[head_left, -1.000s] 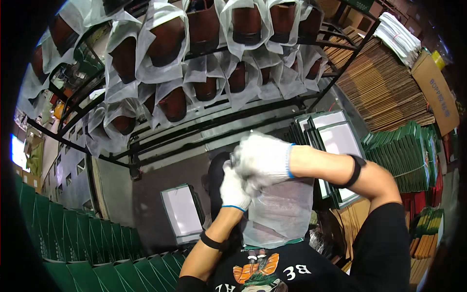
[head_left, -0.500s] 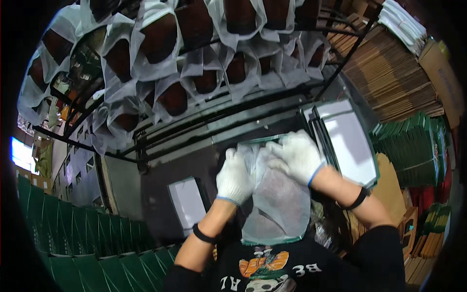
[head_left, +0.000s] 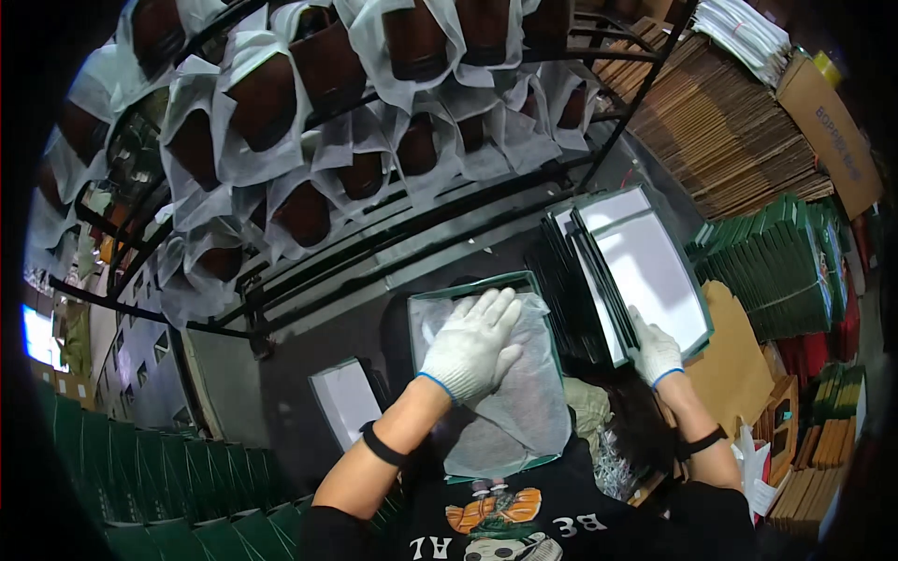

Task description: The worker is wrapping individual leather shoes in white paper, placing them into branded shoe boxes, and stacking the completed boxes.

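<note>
Your left hand (head_left: 470, 346) lies flat and open on the soft white fabric bag (head_left: 510, 402) in the shallow green box (head_left: 468, 285) (flimsy, so pinch its edges); your right hand (head_left: 653, 351) grips the stack of white-lined green lids (head_left: 645, 271).

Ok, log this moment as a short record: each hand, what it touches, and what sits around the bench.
left hand: gloved, flat on a white fabric bag
bag position: lying in an open green box, hanging over its near edge
right hand: gloved, on a leaning stack of green-edged box lids
above: metal rack of brown items in white bags
right side: flat cardboard sheets, stacked green boxes
</note>
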Action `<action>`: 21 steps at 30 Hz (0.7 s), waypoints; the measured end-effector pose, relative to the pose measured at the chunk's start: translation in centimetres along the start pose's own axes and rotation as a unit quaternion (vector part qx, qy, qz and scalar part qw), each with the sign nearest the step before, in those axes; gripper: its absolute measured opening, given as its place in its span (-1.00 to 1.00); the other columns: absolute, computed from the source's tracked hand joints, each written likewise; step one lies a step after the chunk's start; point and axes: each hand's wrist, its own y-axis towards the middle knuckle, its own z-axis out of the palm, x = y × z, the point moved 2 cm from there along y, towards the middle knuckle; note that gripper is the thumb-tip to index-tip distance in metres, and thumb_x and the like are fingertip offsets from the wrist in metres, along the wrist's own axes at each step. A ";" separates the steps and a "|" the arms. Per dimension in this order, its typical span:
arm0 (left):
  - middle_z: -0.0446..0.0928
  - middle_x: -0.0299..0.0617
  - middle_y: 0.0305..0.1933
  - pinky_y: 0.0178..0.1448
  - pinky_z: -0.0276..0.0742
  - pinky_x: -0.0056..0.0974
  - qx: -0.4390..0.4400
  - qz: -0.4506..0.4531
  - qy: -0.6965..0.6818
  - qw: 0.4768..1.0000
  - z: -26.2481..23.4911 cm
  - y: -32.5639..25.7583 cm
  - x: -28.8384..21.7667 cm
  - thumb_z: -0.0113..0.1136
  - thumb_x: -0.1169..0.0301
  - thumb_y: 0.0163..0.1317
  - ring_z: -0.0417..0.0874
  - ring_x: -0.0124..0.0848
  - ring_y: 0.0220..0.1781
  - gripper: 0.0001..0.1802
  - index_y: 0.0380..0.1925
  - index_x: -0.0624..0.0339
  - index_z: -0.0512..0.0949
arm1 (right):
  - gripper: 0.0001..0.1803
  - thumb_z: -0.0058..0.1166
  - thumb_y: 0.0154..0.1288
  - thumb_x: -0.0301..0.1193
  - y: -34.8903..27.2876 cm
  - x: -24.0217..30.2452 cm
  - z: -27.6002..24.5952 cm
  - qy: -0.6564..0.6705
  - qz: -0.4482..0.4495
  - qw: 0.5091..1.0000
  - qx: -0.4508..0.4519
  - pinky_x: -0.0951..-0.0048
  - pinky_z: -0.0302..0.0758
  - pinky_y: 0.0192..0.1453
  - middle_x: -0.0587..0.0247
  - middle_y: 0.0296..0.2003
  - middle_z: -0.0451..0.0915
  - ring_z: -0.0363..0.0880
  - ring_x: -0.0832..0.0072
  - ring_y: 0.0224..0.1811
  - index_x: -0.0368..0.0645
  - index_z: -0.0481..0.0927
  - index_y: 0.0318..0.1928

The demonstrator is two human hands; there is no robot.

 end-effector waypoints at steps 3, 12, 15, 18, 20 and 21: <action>0.45 0.25 0.52 0.63 0.36 0.15 -0.010 -0.026 -0.025 0.999 0.6 0.7 0.3 0.38 0.24 0.34 0.44 0.24 0.56 -0.30 0.41 0.37 0.46 | -0.17 0.29 0.36 -0.42 -0.4 0.6 -4.6 -0.075 -0.018 0.995 -0.069 -0.11 0.63 0.24 -0.29 0.01 0.68 0.71 -0.25 0.05 -0.10 0.34 0.62; 0.22 0.37 0.71 0.78 0.19 0.03 -0.209 -0.269 -0.279 0.898 -1.4 -14.3 -5.4 0.42 0.27 0.37 0.27 0.14 0.75 0.04 0.69 0.42 0.07 | -0.37 0.17 0.55 -0.13 -9.2 5.1 1.0 0.416 -0.136 0.899 -0.022 0.03 0.60 0.40 -0.09 0.19 0.72 0.69 0.09 0.29 -0.34 0.53 0.41; 0.23 0.30 0.71 0.70 0.37 -0.02 -0.122 -0.325 -0.301 0.888 0.9 -19.1 -8.5 0.53 0.48 0.27 0.39 -0.05 0.71 0.25 0.74 0.45 -0.17 | 0.07 0.43 0.27 -0.41 -10.9 15.9 3.4 0.395 -0.090 0.914 -0.003 0.10 0.38 0.62 -0.16 0.47 0.43 0.44 0.08 0.53 -0.27 0.14 0.70; 0.48 0.06 0.51 0.51 0.54 -0.21 -0.225 -0.418 -0.491 0.730 3.5 -18.6 -5.2 0.50 0.58 0.17 0.61 -0.30 0.43 0.03 0.65 0.35 0.23 | 0.15 0.45 0.26 -0.43 -10.1 17.3 1.9 0.628 -0.078 0.769 0.090 0.14 0.32 0.67 -0.04 0.52 0.39 0.36 0.20 0.59 -0.27 0.04 0.74; 0.51 -0.05 0.44 0.44 0.56 -0.24 -0.200 -0.405 -0.411 0.792 2.3 -16.5 -3.4 0.45 0.51 0.22 0.61 -0.35 0.32 -0.05 0.64 0.27 0.31 | 0.22 0.46 0.28 -0.32 -8.2 16.8 1.3 0.632 -0.089 0.763 0.105 0.19 0.29 0.69 0.03 0.55 0.34 0.32 0.27 0.60 -0.27 -0.05 0.77; 0.46 -0.02 0.49 0.40 0.61 -0.20 -0.227 -0.340 -0.313 0.857 2.0 -15.1 -2.0 0.42 0.48 0.29 0.63 -0.29 0.35 -0.05 0.68 0.24 0.25 | 0.24 0.45 0.29 -0.24 -5.9 16.0 1.8 0.644 -0.121 0.745 0.126 0.21 0.27 0.70 0.01 0.57 0.32 0.32 0.27 0.60 -0.26 -0.08 0.78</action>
